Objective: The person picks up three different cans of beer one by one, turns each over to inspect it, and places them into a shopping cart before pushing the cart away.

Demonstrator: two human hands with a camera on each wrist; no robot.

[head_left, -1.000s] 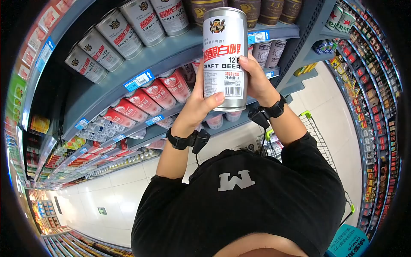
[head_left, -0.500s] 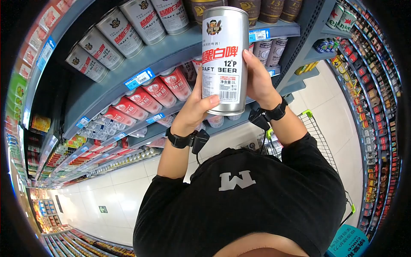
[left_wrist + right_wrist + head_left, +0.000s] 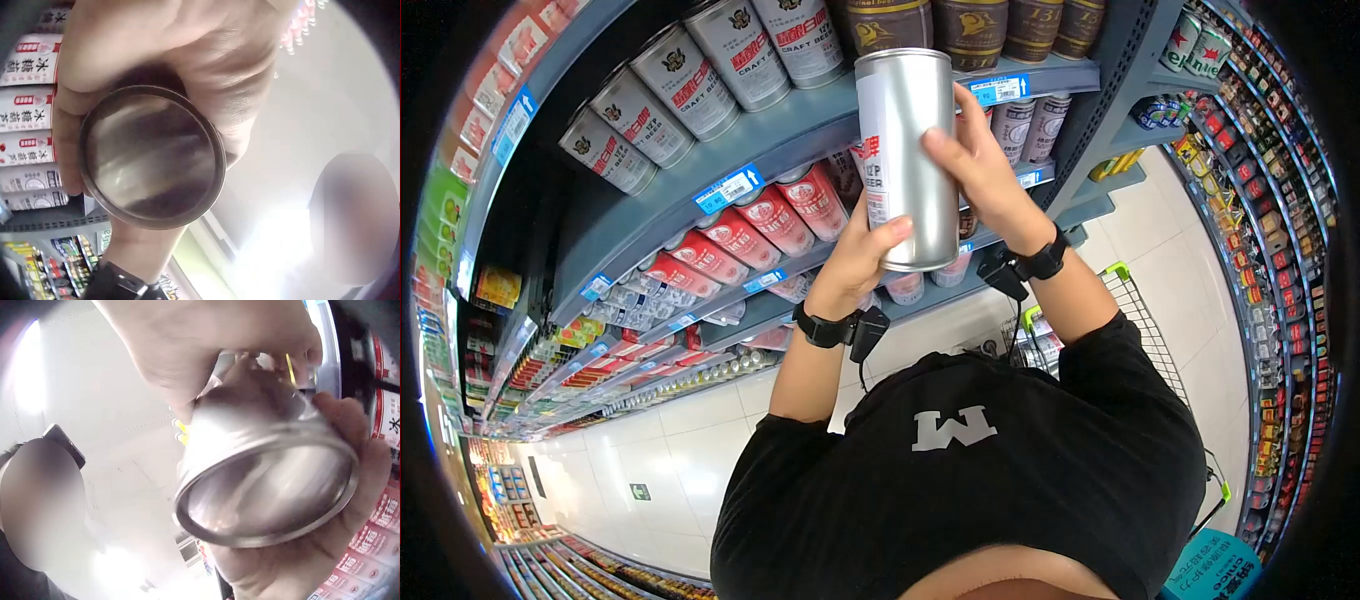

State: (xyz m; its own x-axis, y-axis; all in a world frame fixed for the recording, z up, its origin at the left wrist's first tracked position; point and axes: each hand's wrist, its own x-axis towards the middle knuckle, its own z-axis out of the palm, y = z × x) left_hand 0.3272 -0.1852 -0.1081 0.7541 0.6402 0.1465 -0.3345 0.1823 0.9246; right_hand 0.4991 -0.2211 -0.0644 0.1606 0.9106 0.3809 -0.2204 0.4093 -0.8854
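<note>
Both hands hold a large silver beer can [image 3: 907,160] upright but slightly tilted in front of the shelves. Its bare metal side faces me, and part of the white label with red characters shows at the left. My left hand [image 3: 855,255] grips the lower left side, thumb across the front near the base. On the upper right side, my right hand [image 3: 990,175] curls round the can with its thumb laid on the metal. In the left wrist view the can's round bottom [image 3: 153,156] faces the camera. The right wrist view shows the rimmed can end [image 3: 269,490] between both hands.
Matching craft beer cans [image 3: 685,80] line the shelf at the upper left, with brown barrel-shaped cans [image 3: 970,30] to their right. Red and pink cans [image 3: 765,222] fill the shelf below. A shopping cart [image 3: 1145,325] stands to the right, and stocked shelves [image 3: 1260,250] curve along the far right.
The can has turned about its long axis, so its label has swung left and bare metal shows. It has also dropped slightly, and the right thumb has moved onto the can's front.
</note>
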